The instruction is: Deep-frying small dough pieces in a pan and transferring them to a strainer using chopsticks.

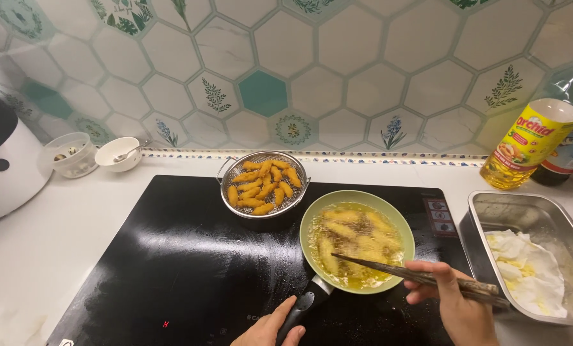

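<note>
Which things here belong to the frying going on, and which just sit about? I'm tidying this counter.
In use:
- green frying pan of oil
- black pan handle under left hand
- brown chopsticks in right hand
- round wire strainer of golden fried pieces
- steel tray lined with white paper

Lying about:
- yellow oil bottle
- small white bowl with spoon
- clear plastic cup
- white appliance

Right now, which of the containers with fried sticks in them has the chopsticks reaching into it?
The green frying pan of oil, where the chopsticks in the right hand dip; the metal strainer basket behind sits untouched.

L hand (270, 330) curled in a grip, R hand (456, 304) pinching, fingers bent.
</note>
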